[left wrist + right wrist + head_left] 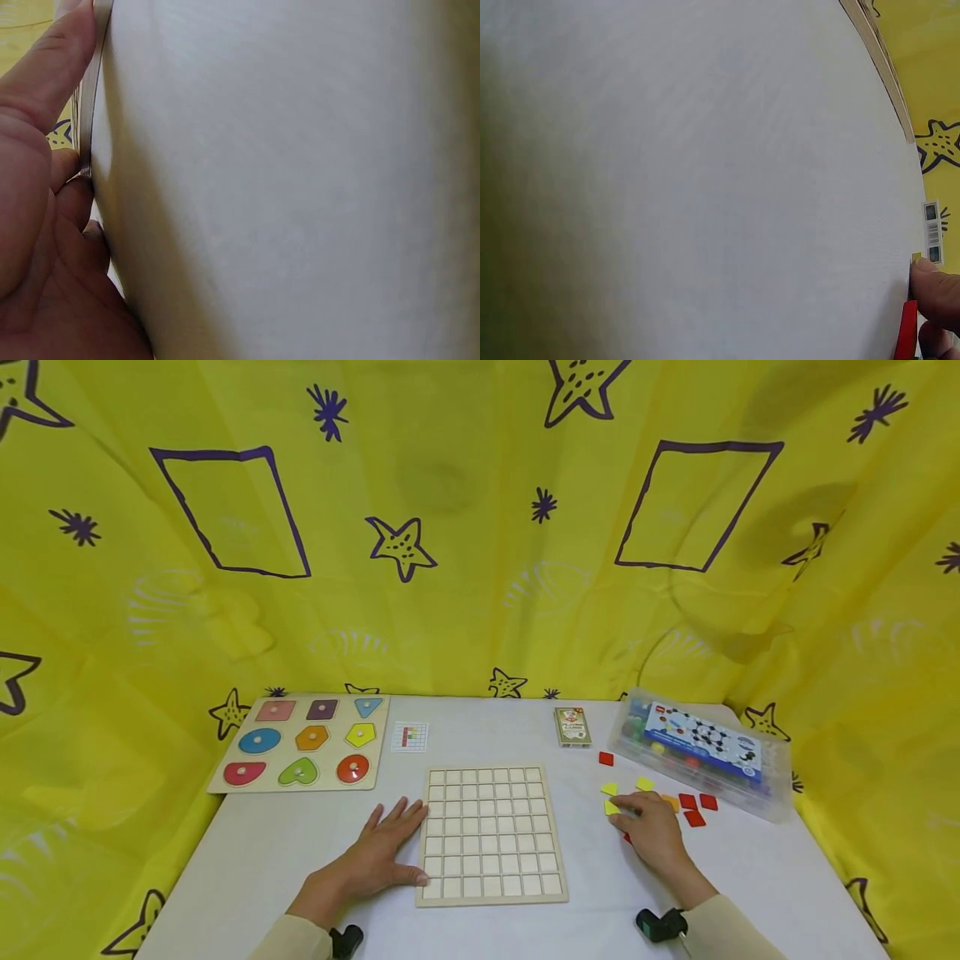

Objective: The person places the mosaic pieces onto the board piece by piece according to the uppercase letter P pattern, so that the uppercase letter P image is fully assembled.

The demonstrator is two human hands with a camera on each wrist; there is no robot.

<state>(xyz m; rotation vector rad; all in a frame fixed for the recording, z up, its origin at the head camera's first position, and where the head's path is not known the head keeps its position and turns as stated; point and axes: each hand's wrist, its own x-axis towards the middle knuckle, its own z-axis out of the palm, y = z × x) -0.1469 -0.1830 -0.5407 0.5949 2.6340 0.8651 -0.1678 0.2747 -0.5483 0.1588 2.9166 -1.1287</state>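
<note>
A wooden grid board (487, 837) with rows of square cells lies on the table. Its left edge is touched by my left hand (384, 852), fingers spread and the thumb at the lower left corner; the left wrist view shows the thumb (56, 64) against the rim. My right hand (654, 831) is among small coloured tiles to the right, thumb and index finger pinching a yellow square tile (611, 807). More yellow tiles (644, 784), an orange tile (671, 803) and several red tiles (694, 818) lie around it. A red tile (907, 330) also shows close below the right thumb.
A wooden shape puzzle (380, 727) lies at the back left, beside a small printed grid card (410, 737). A playing-card box (573, 728) and a clear plastic case (701, 752) are at the back right. A yellow curtain (465, 610) surrounds the white table (300, 827).
</note>
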